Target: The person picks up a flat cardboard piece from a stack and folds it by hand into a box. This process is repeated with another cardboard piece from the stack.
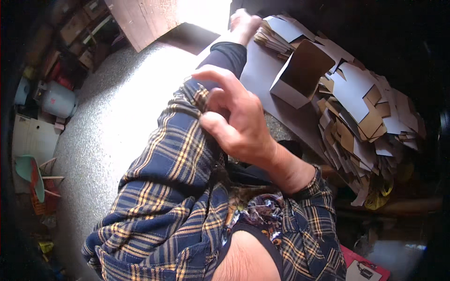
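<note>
My left arm, in a blue and yellow plaid sleeve with a dark cuff, stretches away across the view. At its far end my left hand (243,22) is small and blurred, beside a stack of folded cardboard pieces (272,40); its fingers are too unclear to read. My right hand (236,114) hovers over the left sleeve (173,145), with thumb and forefinger spread and the other fingers partly curled. Nothing shows between them. An open white cardboard box (293,93) with a brown inside stands on the table (260,70), right of both hands.
A large heap of flat white and brown cardboard pieces (356,100) covers the table's right side. A wooden board (140,21) stands at the back. Along the left wall are a grey tank (58,99) and a green stool (30,173) on the speckled floor (89,154).
</note>
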`<state>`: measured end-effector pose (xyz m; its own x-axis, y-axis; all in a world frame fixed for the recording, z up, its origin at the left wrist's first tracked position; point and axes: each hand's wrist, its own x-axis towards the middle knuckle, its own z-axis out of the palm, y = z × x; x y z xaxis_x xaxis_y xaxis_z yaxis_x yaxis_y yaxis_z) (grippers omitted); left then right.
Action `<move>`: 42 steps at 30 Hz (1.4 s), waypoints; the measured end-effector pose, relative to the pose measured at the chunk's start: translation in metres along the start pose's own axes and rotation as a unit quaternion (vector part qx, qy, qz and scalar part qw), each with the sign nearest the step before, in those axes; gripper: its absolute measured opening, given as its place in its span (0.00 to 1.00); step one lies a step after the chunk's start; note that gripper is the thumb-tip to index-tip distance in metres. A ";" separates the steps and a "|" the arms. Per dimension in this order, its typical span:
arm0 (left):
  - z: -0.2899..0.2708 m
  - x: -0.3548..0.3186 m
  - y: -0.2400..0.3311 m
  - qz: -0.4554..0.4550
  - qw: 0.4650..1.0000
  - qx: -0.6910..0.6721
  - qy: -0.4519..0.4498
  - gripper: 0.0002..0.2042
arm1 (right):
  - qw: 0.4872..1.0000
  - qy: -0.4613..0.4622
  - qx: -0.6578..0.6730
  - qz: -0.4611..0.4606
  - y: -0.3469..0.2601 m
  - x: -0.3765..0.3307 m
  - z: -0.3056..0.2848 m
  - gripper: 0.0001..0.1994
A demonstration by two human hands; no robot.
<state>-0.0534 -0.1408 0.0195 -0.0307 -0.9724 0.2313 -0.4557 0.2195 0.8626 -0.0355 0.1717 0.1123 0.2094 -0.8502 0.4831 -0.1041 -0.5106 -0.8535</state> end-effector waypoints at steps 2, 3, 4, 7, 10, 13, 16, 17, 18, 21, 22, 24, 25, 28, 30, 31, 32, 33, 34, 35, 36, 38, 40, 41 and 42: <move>0.000 -0.010 -0.004 -0.108 0.928 -0.348 -0.083 0.18 | 0.998 0.053 0.030 -0.006 0.016 -0.012 -0.005 0.27; 0.025 -0.037 0.024 -0.183 0.863 -0.468 -0.060 0.19 | 0.994 0.100 0.048 0.019 0.030 -0.019 -0.019 0.26; 0.035 -0.036 0.026 -0.185 0.860 -0.471 -0.064 0.19 | 0.993 0.109 0.039 0.023 0.037 -0.023 -0.022 0.25; 0.019 -0.016 0.029 -0.207 0.809 -0.548 -0.055 0.19 | 0.990 0.134 -0.017 0.045 0.054 -0.019 -0.022 0.19; 0.017 -0.015 0.033 -0.272 0.719 -0.639 -0.031 0.18 | 0.960 0.244 -0.139 -0.003 0.092 0.001 -0.034 0.19; 0.036 -0.039 0.042 -0.242 0.780 -0.572 -0.075 0.19 | 0.920 0.264 -0.273 -0.095 0.122 0.023 -0.063 0.17; 0.023 -0.047 0.029 -0.223 0.802 -0.540 -0.125 0.24 | 0.967 0.206 -0.151 0.002 0.126 0.026 -0.068 0.15; 0.024 -0.052 0.023 -0.226 0.800 -0.542 -0.125 0.24 | 0.978 0.171 -0.013 0.122 0.130 0.025 -0.071 0.15; 0.034 -0.061 0.027 -0.103 0.852 -0.491 -0.151 0.16 | 0.975 0.182 -0.020 0.124 0.127 0.020 -0.085 0.15; 0.043 -0.068 0.026 -0.146 0.831 -0.523 -0.119 0.11 | 0.971 0.086 0.113 0.193 0.139 0.023 -0.104 0.05; 0.047 -0.040 0.003 -0.007 0.936 -0.338 -0.098 0.11 | 0.971 0.107 0.161 0.144 0.143 0.033 -0.094 0.02; 0.032 0.007 -0.037 0.238 0.965 0.103 -0.024 0.13 | 0.961 0.127 0.213 0.125 0.115 0.058 -0.065 0.02; 0.053 -0.025 0.003 -0.026 0.996 -0.083 -0.003 0.16 | 0.936 0.220 0.246 0.124 0.113 0.054 -0.076 0.03; 0.079 -0.042 0.002 -0.052 0.998 -0.023 -0.014 0.13 | 0.965 0.198 -0.154 -0.084 0.087 0.058 -0.056 0.03; 0.079 -0.041 0.010 -0.141 0.973 -0.159 -0.090 0.14 | 0.902 0.078 -0.397 -0.154 0.073 0.031 -0.047 0.04; 0.080 -0.043 0.019 -0.220 0.906 -0.315 -0.177 0.17 | 0.934 0.010 -0.354 -0.052 0.070 0.010 -0.049 0.05; 0.071 -0.035 0.021 -0.250 0.872 -0.398 -0.139 0.16 | 0.946 0.045 -0.315 -0.057 0.069 -0.004 -0.052 0.08; 0.036 -0.012 -0.006 -0.272 0.838 -0.470 -0.050 0.16 | 0.966 0.052 -0.239 -0.088 0.082 -0.012 -0.039 0.10; 0.033 -0.010 0.006 -0.273 0.812 -0.515 0.006 0.15 | 0.966 0.075 -0.232 -0.082 0.090 -0.027 -0.038 0.14; 0.036 -0.009 0.018 -0.274 0.784 -0.554 0.059 0.15 | 0.967 0.099 -0.210 -0.105 0.105 -0.040 -0.038 0.19; 0.042 -0.002 0.021 -0.275 0.781 -0.558 0.056 0.15 | 0.979 0.123 -0.152 -0.063 0.110 -0.048 -0.033 0.21; 0.041 0.019 0.010 -0.243 0.702 -0.669 0.028 0.14 | 0.985 0.169 -0.010 0.007 0.127 -0.054 -0.014 0.26; 0.049 0.016 0.017 -0.238 0.669 -0.703 0.032 0.15 | 0.972 0.189 0.121 0.075 0.137 -0.045 -0.002 0.27; 0.051 0.013 0.020 -0.230 0.636 -0.736 0.038 0.16 | 0.972 0.187 0.120 0.074 0.139 -0.043 -0.005 0.27; 0.053 0.010 0.023 -0.221 0.601 -0.767 0.044 0.18 | 0.936 0.174 0.281 0.124 0.140 -0.041 -0.011 0.28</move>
<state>-0.1112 -0.1497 0.0182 -0.1303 -0.9691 -0.2092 0.9559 -0.1788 0.2331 -0.0696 0.1340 -0.0246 -0.0934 -0.9737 0.2077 0.4398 -0.2275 -0.8688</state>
